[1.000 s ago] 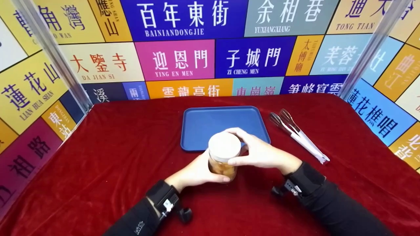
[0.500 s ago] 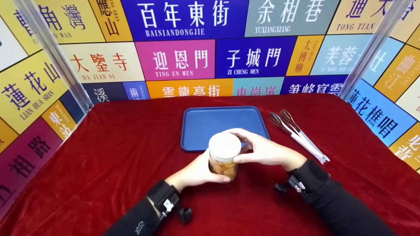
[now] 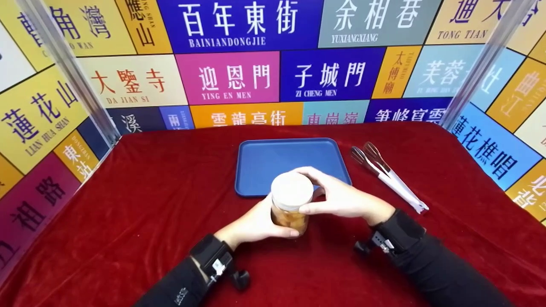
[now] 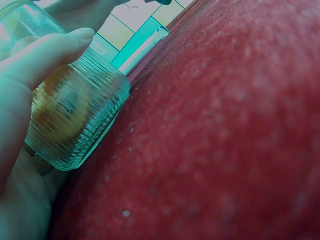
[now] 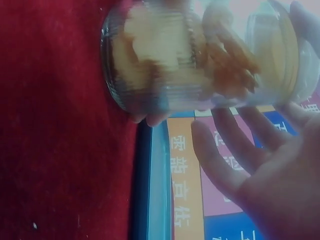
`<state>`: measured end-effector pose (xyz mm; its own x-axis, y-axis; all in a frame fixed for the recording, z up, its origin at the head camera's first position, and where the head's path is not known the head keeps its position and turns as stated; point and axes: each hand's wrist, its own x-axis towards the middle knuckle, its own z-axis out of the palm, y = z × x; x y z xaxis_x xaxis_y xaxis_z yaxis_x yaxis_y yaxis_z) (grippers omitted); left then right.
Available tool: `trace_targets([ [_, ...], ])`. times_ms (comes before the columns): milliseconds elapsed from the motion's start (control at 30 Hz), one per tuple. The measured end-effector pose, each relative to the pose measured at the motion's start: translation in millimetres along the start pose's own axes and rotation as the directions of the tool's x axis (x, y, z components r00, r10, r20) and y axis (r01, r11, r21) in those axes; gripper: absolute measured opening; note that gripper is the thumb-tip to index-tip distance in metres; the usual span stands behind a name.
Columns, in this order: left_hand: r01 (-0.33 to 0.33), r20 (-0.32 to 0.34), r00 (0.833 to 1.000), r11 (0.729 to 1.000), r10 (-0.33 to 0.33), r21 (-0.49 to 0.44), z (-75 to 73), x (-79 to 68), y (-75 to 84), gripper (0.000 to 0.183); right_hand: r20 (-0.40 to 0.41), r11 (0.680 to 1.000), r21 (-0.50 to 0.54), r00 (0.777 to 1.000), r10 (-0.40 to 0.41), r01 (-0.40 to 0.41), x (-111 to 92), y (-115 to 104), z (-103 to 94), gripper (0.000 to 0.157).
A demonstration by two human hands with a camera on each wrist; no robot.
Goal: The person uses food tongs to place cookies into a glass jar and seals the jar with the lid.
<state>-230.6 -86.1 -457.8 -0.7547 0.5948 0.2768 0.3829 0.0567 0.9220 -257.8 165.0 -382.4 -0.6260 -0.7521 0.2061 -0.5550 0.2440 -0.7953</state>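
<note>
A clear ribbed glass jar (image 3: 289,218) with a white lid (image 3: 292,190) stands upright on the red cloth, in the middle of the head view. Brownish-yellow pieces of food (image 5: 155,45) show through its glass. My left hand (image 3: 256,224) grips the jar's lower body from the left, thumb across the front. At the top, my right hand (image 3: 343,198) holds the lid from the right, its thumb at the front edge and its fingers around the far side. In the left wrist view, the jar's base (image 4: 102,135) is right at the cloth.
Behind the jar lies a blue tray (image 3: 281,160), partly covered by the lid and right hand. To its right is a pair of tongs (image 3: 394,181) with white handles. Metal posts (image 3: 482,64) and a wall of coloured sign panels (image 3: 230,79) border the cloth-covered table (image 3: 162,192).
The right hand shifts slightly right around the lid, then back left. The left hand and the jar stay in place.
</note>
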Motion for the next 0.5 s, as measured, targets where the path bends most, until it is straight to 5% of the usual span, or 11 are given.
trace_targets([
  [500,0.007,-0.007,1.000,1.000,-0.006,0.029,0.1,-0.7,0.7,0.100,-0.060,0.997,-0.068,0.998,0.023,-0.027,0.9,-2.3,8.4,0.081],
])
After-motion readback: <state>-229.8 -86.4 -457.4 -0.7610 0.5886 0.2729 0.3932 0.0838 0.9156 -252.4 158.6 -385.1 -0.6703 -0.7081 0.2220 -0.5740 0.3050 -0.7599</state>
